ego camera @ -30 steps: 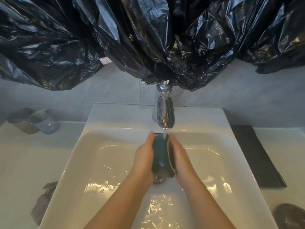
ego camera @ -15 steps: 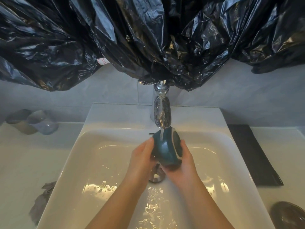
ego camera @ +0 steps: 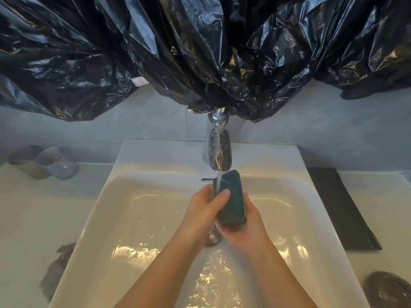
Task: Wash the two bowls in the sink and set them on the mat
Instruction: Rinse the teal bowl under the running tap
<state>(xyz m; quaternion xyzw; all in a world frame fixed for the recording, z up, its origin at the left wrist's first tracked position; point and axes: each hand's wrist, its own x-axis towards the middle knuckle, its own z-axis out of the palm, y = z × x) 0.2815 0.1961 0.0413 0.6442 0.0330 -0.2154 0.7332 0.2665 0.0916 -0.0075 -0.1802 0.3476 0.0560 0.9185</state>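
Because the sink (ego camera: 93, 218) is already awash across its floor and the tap (ego camera: 219, 152) is running, spray deflected off a tilted surface could carry over the rim onto the counter. The mat (ego camera: 338, 207) lies on the counter just right of the sink and bears nothing. A dark rounded item near the bottom right corner, probably the second bowl (ego camera: 387, 290), sits on the counter apart from the mat and appears to await washing. The teal bowl (ego camera: 231, 201) is over the basin, stood on edge directly beneath the spout, with the water stream (ego camera: 219, 181) striking its upper part. Both hands are clamped on it: the left hand (ego camera: 204, 210) grips from the left with its thumb laid across the outer wall, and the right hand (ego camera: 242, 230) cups it from below and from the right. A wet glazed wall offers poor purchase, so a slackened grip could drop the bowl onto the hard basin and chip it. Compared with the frame half a second back, the bowl has been rotated from a tilted pose, showing its rounded outside and pale rim, to a near edge-on pose. The left thumb has moved onto the wall.
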